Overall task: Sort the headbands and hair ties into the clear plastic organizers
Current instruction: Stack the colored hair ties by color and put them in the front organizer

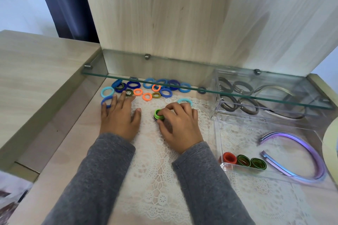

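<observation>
Two hands sort hair ties on a lace-covered counter (54,179).
Nearest, at the right, a clear organizer (219,139) holds curved purple-blue headbands (318,160), one orange roll of ties (227,158) and two green rolls (243,160). Further in, the right hand (180,126) curls its fingers (172,108) round a small stack of ties (157,113), bright green on top, standing on the lace. The left hand (118,117) lies flat, fingers spread, holding nothing. Beyond, loose blue and orange ties (165,93) lie under a glass shelf (182,73).

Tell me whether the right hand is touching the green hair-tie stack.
Touching. Head view: the right hand pinches the green hair-tie stack with curled fingers.
</observation>
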Tool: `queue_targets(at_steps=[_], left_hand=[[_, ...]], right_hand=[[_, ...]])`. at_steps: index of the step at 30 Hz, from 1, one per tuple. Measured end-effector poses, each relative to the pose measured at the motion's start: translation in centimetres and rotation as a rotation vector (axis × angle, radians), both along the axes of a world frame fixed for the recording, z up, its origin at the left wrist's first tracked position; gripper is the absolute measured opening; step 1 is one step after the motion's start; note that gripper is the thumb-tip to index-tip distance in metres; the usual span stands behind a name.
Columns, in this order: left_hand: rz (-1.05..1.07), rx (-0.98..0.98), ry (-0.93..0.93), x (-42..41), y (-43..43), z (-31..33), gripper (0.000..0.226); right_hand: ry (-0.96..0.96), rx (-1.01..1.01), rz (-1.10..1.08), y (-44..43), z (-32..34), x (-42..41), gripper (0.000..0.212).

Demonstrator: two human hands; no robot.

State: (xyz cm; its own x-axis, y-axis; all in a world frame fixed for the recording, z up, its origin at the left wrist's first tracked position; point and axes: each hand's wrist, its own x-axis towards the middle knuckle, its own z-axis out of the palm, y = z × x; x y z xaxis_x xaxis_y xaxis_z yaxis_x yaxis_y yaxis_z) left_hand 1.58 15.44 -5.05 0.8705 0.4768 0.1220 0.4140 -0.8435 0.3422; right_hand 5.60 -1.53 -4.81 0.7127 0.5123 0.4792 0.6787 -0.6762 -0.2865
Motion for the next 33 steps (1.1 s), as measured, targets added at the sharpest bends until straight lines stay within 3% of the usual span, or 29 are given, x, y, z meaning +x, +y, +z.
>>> queue_targets(at_steps=[17,28,33], left_hand=[[-0.031,-0.004,-0.126,-0.3,-0.4,0.2,0.042],[-0.204,0.243,-0.345,-1.0,-1.6,0.9,0.038],[-0.312,0.117,-0.299,-2.4,-3.7,0.7,0.042]], right_hand=[[0.046,-0.186,-0.012,0.7,2.0,-0.2,0.021],[0.151,-0.334,0.010,-0.9,4.1,-1.8,0.024],[0.128,-0.366,0.015,-1.7,4.4,-2.6,0.020]])
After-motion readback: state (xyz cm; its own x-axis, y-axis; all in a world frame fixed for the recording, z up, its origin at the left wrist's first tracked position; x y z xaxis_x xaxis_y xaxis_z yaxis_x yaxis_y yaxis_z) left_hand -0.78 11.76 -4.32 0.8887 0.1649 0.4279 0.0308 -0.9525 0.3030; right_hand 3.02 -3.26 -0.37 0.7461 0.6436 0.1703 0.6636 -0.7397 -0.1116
